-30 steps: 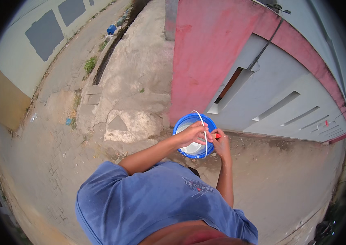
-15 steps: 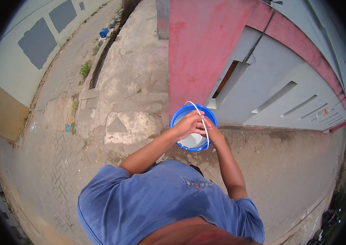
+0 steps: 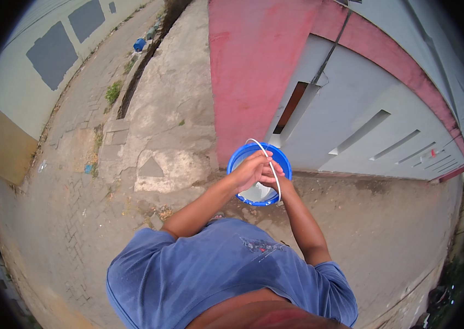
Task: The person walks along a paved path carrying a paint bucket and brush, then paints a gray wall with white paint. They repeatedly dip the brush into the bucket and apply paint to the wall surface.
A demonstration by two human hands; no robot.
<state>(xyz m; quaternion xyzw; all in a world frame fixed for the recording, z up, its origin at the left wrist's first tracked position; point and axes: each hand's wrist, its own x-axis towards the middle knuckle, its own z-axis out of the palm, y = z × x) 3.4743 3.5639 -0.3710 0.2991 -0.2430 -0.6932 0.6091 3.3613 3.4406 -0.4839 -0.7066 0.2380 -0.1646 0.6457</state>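
A blue plastic bucket [image 3: 285, 164] with white residue inside and on its rim is in front of me, below both hands. Its white handle [image 3: 279, 189] stands up in an arc and crosses where my hands meet. My left hand [image 3: 249, 171] reaches over the opening from the left, its upper fingers curled at the handle and its lower fingers reaching toward the other hand. From the right comes my right hand [image 3: 279, 171], against the left fingers and the handle. Its fingers are partly hidden by the handle and the left hand.
A wall with pink [image 3: 251, 71] and grey [image 3: 352, 104] parts and slot openings rises just beyond the bucket. Cracked concrete [image 3: 172, 131] lies ahead left, beside a narrow gutter [image 3: 143, 71]. A paved lane [image 3: 73, 142] runs past a pale wall [image 3: 18, 93]. A blue container [image 3: 139, 44] stands farther up.
The pink and grey wall has shifted left in view, while the bucket and my hands stay nearly in place. The hands' hold looks much the same.
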